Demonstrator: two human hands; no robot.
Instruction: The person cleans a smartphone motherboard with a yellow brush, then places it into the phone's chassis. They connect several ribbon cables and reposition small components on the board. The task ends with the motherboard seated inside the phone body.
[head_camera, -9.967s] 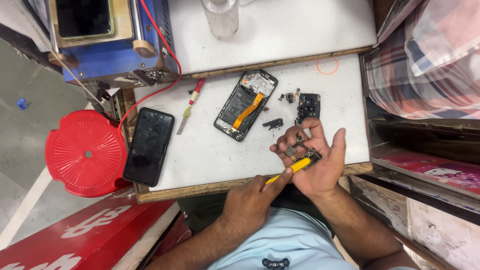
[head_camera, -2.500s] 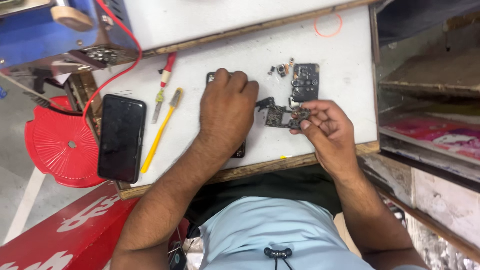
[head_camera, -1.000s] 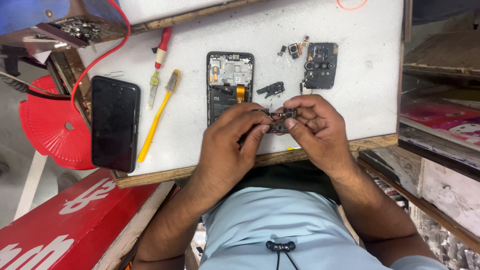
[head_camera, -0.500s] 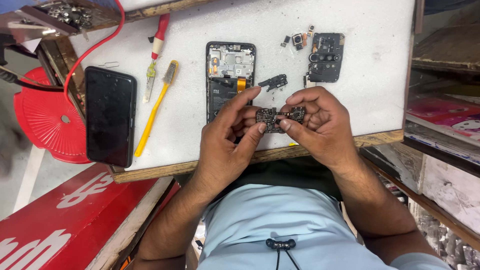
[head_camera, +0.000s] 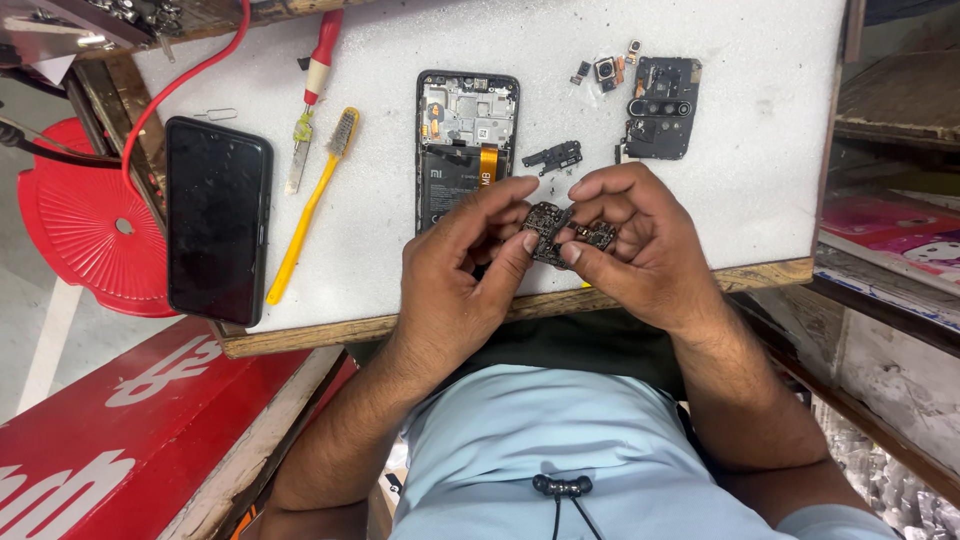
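The white table is sitting lower and larger in the view than half a second ago, though nothing on it is changing place. The red stool is showing at the left edge, beside the black smartphone lying face up near the table's left end. The opened phone body, with its orange ribbon cable showing, is lying in the middle, its lower end partly hidden by the left hand.

Both hands are staying together just above the table's front edge, as they were a moment earlier. The left hand and the right hand are pinching a small dark circuit board between thumbs and fingertips, holding it tilted in the air between them, as before.

The yellow toothbrush and the red-handled screwdriver are lying just beside each other, left of the phone body. The black camera cover plate is resting at the upper right, with tiny camera modules and a small black bracket near it.
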